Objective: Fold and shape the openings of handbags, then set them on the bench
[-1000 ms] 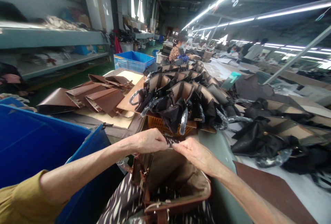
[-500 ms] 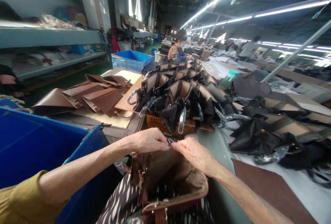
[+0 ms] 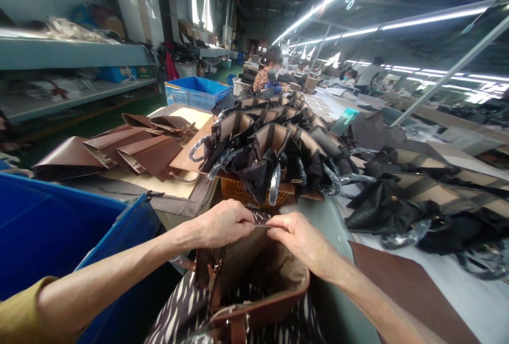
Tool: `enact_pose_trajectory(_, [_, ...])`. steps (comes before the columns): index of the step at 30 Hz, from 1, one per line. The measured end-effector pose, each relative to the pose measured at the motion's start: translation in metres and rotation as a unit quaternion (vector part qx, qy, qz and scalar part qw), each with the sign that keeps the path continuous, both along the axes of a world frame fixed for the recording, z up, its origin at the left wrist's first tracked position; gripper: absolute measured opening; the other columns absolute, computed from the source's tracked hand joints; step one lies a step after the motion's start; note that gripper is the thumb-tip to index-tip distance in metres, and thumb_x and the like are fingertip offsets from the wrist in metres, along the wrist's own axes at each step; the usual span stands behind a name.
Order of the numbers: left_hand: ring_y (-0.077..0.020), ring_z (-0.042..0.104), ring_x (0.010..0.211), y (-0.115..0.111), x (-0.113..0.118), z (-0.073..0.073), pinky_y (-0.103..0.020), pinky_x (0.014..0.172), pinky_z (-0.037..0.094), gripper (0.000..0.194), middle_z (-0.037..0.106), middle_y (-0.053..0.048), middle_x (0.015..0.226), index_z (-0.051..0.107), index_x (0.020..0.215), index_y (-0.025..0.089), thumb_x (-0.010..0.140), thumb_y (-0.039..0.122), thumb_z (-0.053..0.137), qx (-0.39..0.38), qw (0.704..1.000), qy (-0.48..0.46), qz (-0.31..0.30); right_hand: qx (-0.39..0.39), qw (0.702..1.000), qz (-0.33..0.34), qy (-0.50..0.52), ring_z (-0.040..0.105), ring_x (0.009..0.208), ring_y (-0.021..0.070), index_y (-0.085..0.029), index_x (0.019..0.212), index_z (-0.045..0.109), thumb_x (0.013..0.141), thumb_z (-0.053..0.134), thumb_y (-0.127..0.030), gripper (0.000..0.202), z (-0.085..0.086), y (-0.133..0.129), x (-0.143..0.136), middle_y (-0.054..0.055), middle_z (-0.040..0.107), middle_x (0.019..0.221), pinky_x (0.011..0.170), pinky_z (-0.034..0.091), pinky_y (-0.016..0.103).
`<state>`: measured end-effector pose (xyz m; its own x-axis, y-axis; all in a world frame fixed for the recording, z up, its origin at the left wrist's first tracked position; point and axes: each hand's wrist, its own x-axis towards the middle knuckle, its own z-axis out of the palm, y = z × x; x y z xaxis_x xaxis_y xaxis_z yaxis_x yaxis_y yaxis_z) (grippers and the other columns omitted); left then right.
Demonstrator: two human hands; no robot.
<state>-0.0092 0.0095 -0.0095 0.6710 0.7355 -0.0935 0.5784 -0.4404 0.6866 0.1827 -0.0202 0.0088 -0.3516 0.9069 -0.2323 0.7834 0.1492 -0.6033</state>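
Note:
A brown-trimmed handbag [image 3: 284, 297] with a beige-brown lining stands with its mouth open towards me, over dark patterned fabric [image 3: 181, 309] with white streaks. Metal fittings and a strap show along its near and left sides. My left hand [image 3: 222, 223] is closed, pinching the bag's far edge between thumb and fingers. Just to the right, my right hand [image 3: 300, 235] pinches the same edge, and a short stretch of it shows as a thin line between the two hands. The fingertips of both hands are partly hidden.
Black handbags [image 3: 262, 142] with plastic-wrapped handles crowd the board ahead; more black bags [image 3: 397, 201] lie on the right table. Brown bag pieces [image 3: 151, 150] rest at left. A large blue bin [image 3: 59, 217] stands beside my left arm. A co-worker [image 3: 264, 76] sits beyond.
My hands have parted slightly along the bag's far edge, so more of it shows between them. The view has shifted a little, and the bag sits slightly further left in it.

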Motion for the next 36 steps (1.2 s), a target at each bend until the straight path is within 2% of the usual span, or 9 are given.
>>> enact_pose_trajectory(6, [-0.0092, 0.035, 0.049, -0.005, 0.003, -0.004, -0.020, 0.051, 0.026, 0.025, 0.047, 0.001, 0.054, 0.059, 0.062, 0.017, 0.077, 0.023, 0.040, 0.086, 0.995, 0.038, 0.028, 0.051, 0.998, 0.001, -0.042, 0.058, 0.076, 0.0171, -0.023, 0.076, 0.068, 0.080, 0.045, -0.029, 0.024, 0.001, -0.002, -0.003, 0.000, 0.067, 0.073, 0.064, 0.034, 0.024])
enact_pose_trajectory(12, [-0.0092, 0.036, 0.048, -0.007, 0.005, -0.004, -0.019, 0.049, 0.026, 0.027, 0.050, 0.000, 0.054, 0.062, 0.064, 0.017, 0.078, 0.023, 0.039, 0.081, 0.996, 0.032, 0.014, 0.037, 0.997, 0.029, -0.063, 0.056, 0.087, 0.0178, -0.029, 0.094, 0.066, 0.075, 0.050, -0.025, 0.025, 0.010, 0.000, -0.009, -0.001, 0.068, 0.089, 0.071, 0.034, 0.025])
enact_pose_trajectory(15, [-0.0090, 0.037, 0.047, -0.009, 0.006, 0.000, -0.018, 0.048, 0.027, 0.027, 0.049, 0.001, 0.053, 0.061, 0.064, 0.017, 0.078, 0.024, 0.039, 0.068, 0.997, 0.026, 0.019, 0.030, 0.997, 0.059, -0.045, 0.057, 0.084, 0.0165, -0.027, 0.094, 0.066, 0.077, 0.048, -0.026, 0.025, 0.010, 0.002, -0.018, 0.000, 0.068, 0.086, 0.069, 0.034, 0.023])
enact_pose_trajectory(18, [-0.0086, 0.037, 0.048, -0.007, 0.000, 0.004, -0.018, 0.047, 0.026, 0.030, 0.046, 0.002, 0.051, 0.058, 0.059, 0.015, 0.079, 0.025, 0.039, 0.035, 0.999, 0.013, 0.021, 0.040, 0.997, 0.054, -0.035, 0.057, 0.075, 0.0152, -0.024, 0.083, 0.068, 0.082, 0.042, -0.028, 0.026, 0.006, 0.003, -0.025, 0.000, 0.067, 0.075, 0.064, 0.033, 0.023])
enact_pose_trajectory(20, [-0.0085, 0.038, 0.049, -0.002, -0.010, 0.005, -0.018, 0.046, 0.027, 0.032, 0.046, 0.002, 0.052, 0.058, 0.060, 0.015, 0.081, 0.029, 0.039, -0.024, 0.999, -0.011, 0.018, 0.044, 0.997, 0.050, -0.038, 0.056, 0.070, 0.0139, -0.023, 0.076, 0.067, 0.081, 0.043, -0.028, 0.025, 0.003, 0.004, -0.027, -0.002, 0.065, 0.069, 0.061, 0.031, 0.022])
enact_pose_trajectory(23, [-0.0099, 0.047, 0.055, 0.006, -0.033, 0.005, -0.017, 0.050, 0.034, 0.035, 0.057, 0.000, 0.064, 0.061, 0.073, 0.014, 0.083, 0.038, 0.038, -0.148, 0.985, -0.075, 0.052, 0.046, 0.997, 0.039, -0.048, 0.052, 0.063, 0.0121, -0.022, 0.068, 0.064, 0.079, 0.047, -0.030, 0.022, -0.001, 0.006, -0.025, -0.004, 0.060, 0.062, 0.057, 0.029, 0.022])
enact_pose_trajectory(25, [-0.0117, 0.052, 0.063, 0.007, -0.050, 0.003, -0.019, 0.057, 0.040, 0.037, 0.062, -0.003, 0.075, 0.062, 0.083, 0.014, 0.083, 0.042, 0.038, -0.197, 0.969, -0.118, 0.091, 0.048, 0.997, 0.033, -0.056, 0.050, 0.060, 0.0116, -0.021, 0.062, 0.062, 0.078, 0.048, -0.031, 0.023, -0.004, 0.008, -0.024, -0.004, 0.057, 0.057, 0.056, 0.027, 0.023])
enact_pose_trajectory(30, [-0.0107, 0.048, 0.061, -0.005, -0.070, -0.006, -0.019, 0.057, 0.039, 0.038, 0.058, -0.002, 0.069, 0.063, 0.085, 0.012, 0.080, 0.045, 0.045, -0.212, 0.960, -0.138, 0.123, 0.041, 0.997, 0.031, -0.052, 0.046, 0.058, 0.0113, -0.020, 0.058, 0.056, 0.077, 0.048, -0.032, 0.025, -0.009, 0.011, -0.026, -0.005, 0.051, 0.054, 0.053, 0.025, 0.023])
enact_pose_trajectory(36, [-0.0088, 0.039, 0.053, -0.011, -0.060, -0.016, -0.019, 0.050, 0.033, 0.035, 0.048, 0.002, 0.058, 0.066, 0.082, 0.013, 0.078, 0.042, 0.047, -0.191, 0.969, -0.102, 0.121, 0.044, 0.997, 0.028, -0.060, 0.043, 0.055, 0.0107, -0.020, 0.057, 0.054, 0.078, 0.048, -0.033, 0.025, -0.005, 0.008, -0.030, -0.005, 0.047, 0.052, 0.052, 0.023, 0.023])
